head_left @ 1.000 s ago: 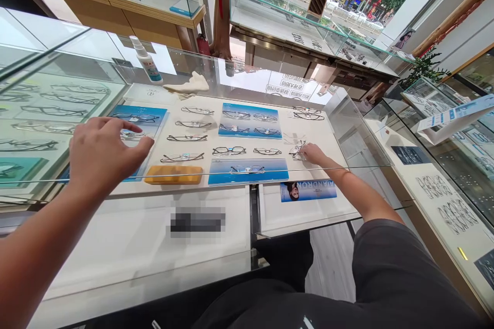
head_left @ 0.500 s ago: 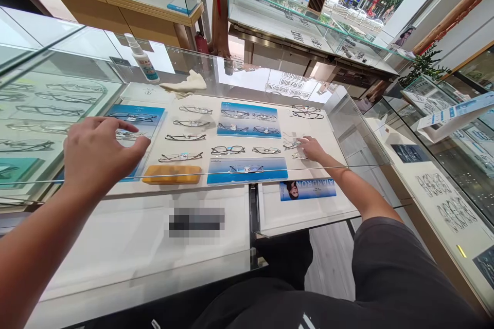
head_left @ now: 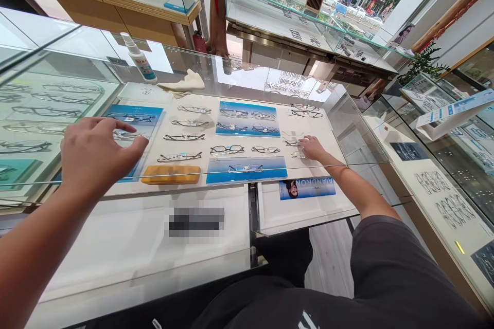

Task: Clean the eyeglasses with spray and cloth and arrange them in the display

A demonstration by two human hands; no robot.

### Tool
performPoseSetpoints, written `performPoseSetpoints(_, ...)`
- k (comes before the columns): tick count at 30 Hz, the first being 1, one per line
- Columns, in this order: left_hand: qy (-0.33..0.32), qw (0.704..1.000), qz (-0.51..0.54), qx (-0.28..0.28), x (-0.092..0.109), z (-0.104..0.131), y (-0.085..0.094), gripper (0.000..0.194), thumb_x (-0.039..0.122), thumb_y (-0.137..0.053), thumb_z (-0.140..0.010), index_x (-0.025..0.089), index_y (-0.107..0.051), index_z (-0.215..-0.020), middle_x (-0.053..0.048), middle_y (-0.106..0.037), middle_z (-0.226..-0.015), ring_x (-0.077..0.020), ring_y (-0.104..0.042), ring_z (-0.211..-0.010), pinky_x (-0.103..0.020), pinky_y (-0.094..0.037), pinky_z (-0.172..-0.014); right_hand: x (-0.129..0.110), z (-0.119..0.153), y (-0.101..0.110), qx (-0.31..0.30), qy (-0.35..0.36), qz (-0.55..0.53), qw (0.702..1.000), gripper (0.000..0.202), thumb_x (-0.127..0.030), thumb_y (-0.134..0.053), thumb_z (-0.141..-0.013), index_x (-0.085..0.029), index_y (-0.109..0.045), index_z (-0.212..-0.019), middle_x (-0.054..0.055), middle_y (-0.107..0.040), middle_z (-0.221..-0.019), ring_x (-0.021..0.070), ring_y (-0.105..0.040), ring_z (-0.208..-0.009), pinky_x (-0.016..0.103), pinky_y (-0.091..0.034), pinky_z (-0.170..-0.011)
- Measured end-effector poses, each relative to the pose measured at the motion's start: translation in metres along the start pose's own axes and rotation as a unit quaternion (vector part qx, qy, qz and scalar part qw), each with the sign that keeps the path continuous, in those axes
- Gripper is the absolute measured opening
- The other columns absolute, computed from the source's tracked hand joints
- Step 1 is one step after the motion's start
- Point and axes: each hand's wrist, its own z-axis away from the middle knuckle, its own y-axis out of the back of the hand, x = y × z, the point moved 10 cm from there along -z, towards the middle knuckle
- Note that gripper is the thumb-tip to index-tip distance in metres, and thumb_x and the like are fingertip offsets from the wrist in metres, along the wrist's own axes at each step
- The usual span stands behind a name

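Observation:
My left hand (head_left: 101,154) hovers over the left part of the glass display case (head_left: 231,87), thumb and forefinger curved apart with nothing between them. Below it lies a blue display card (head_left: 151,115) with eyeglasses (head_left: 135,117). At the right of the display board, the closed fingers of my right hand (head_left: 313,148) are on one end of a pair of eyeglasses (head_left: 292,143); the fingertips' grip is partly hidden. Another pair of eyeglasses (head_left: 297,154) is just below that hand. Several more frames lie in rows, some on a blue card (head_left: 247,132). A yellow glasses case (head_left: 171,175) sits at the front.
A white spray bottle (head_left: 139,58) and a cream cloth (head_left: 184,83) are on the glass top behind the board. The case's glass edge (head_left: 231,172) crosses in front of the frames. A printed blue card (head_left: 307,189) lies front right. Other glass showcases (head_left: 285,23) stand around.
The eyeglasses at my right hand lie a little lower and look sharper than before. My left hand keeps its curved pose. The whole view has shifted slightly.

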Motion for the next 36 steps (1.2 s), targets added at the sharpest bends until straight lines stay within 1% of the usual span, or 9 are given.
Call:
performPoseSetpoints(2,-0.001,1.0,0.003,0.005,0.0,-0.001,0.001,0.066,0.059,-0.046,-0.087,0.014,-0.075,-0.123,-0.025,-0.065,-0.138,-0.0472,-0.053,-0.146,-0.062,-0.043,-0.127,0.005,0.001,0.004,-0.007,-0.007,-0.006,1.0,0.036,-0.028,-0.066,-0.096,-0.024,-0.084,-0.127,0.01,-0.063,-0.166,0.0396,-0.046,-0.158,0.056,-0.037,-0.126)
performPoseSetpoints(4,-0.002,1.0,0.003,0.005,0.001,-0.001,0.001,0.065,0.058,-0.046,-0.086,0.013,-0.076,-0.123,-0.025,-0.065,-0.137,-0.0463,-0.054,-0.146,-0.062,-0.042,-0.128,0.009,0.004,0.005,-0.019,-0.01,-0.011,1.0,0.026,-0.03,-0.072,-0.091,-0.027,-0.088,-0.112,0.008,-0.063,-0.166,0.0395,-0.046,-0.158,0.056,-0.038,-0.126)
performPoseSetpoints(6,-0.002,1.0,-0.001,0.0,0.002,0.0,0.001,0.067,0.059,-0.046,-0.086,0.012,-0.076,-0.124,-0.026,-0.065,-0.138,-0.047,-0.054,-0.146,-0.062,-0.042,-0.127,0.011,0.006,0.004,-0.032,-0.009,-0.015,0.999,0.019,-0.028,-0.078,-0.087,-0.027,-0.088,-0.103,0.007,-0.064,-0.165,0.0392,-0.046,-0.158,0.056,-0.038,-0.127)
performPoseSetpoints(8,0.001,1.0,-0.005,-0.006,0.003,0.0,0.001,0.07,0.061,-0.045,-0.086,0.011,-0.075,-0.125,-0.026,-0.064,-0.14,-0.0482,-0.053,-0.146,-0.063,-0.043,-0.126,0.011,0.007,0.001,-0.041,-0.007,-0.016,0.999,0.014,-0.027,-0.08,-0.086,-0.026,-0.088,-0.098,0.007,-0.065,-0.164,0.0388,-0.047,-0.158,0.056,-0.037,-0.128)
performPoseSetpoints(15,0.002,1.0,-0.002,-0.006,0.003,0.0,0.001,0.069,0.062,-0.046,-0.085,0.013,-0.075,-0.125,-0.025,-0.064,-0.141,-0.0488,-0.053,-0.145,-0.064,-0.044,-0.126,0.003,0.009,-0.005,-0.043,0.005,-0.01,0.999,0.01,-0.025,-0.08,-0.09,-0.024,-0.088,-0.096,0.009,-0.066,-0.163,0.0385,-0.048,-0.157,0.056,-0.038,-0.127)
performPoseSetpoints(21,0.007,1.0,0.0,-0.017,0.003,0.0,0.0,0.068,0.061,-0.048,-0.084,0.013,-0.074,-0.125,-0.025,-0.063,-0.142,-0.0474,-0.052,-0.147,-0.064,-0.042,-0.127,-0.009,0.009,0.0,-0.029,0.017,-0.005,0.999,0.01,-0.026,-0.081,-0.09,-0.025,-0.089,-0.096,0.008,-0.064,-0.165,0.0397,-0.045,-0.159,0.057,-0.037,-0.128)
performPoseSetpoints(27,0.009,1.0,-0.002,-0.018,0.007,0.002,0.003,0.072,0.062,-0.044,-0.086,0.01,-0.074,-0.126,-0.029,-0.062,-0.145,-0.0515,-0.052,-0.147,-0.065,-0.042,-0.126,-0.012,0.011,0.004,-0.02,0.015,0.0,1.0,0.013,-0.025,-0.078,-0.092,-0.025,-0.089,-0.098,0.009,-0.064,-0.165,0.0386,-0.047,-0.157,0.056,-0.038,-0.127)
performPoseSetpoints(31,0.007,1.0,-0.004,-0.014,0.006,0.001,0.003,0.072,0.062,-0.044,-0.087,0.011,-0.075,-0.125,-0.028,-0.063,-0.144,-0.05,-0.053,-0.148,-0.063,-0.042,-0.127,-0.014,0.011,0.004,-0.026,0.014,0.003,1.0,0.013,-0.029,-0.078,-0.093,-0.025,-0.089,-0.1,0.009,-0.064,-0.165,0.0386,-0.048,-0.157,0.056,-0.039,-0.126)
performPoseSetpoints(36,0.005,1.0,-0.004,-0.008,0.004,-0.001,0.001,0.069,0.061,-0.045,-0.087,0.012,-0.075,-0.125,-0.026,-0.063,-0.143,-0.0476,-0.054,-0.148,-0.062,-0.042,-0.128,-0.016,0.011,0.005,-0.035,-0.001,0.013,0.999,0.014,-0.026,-0.077,-0.092,-0.025,-0.089,-0.098,0.009,-0.065,-0.164,0.0392,-0.047,-0.157,0.056,-0.038,-0.126)
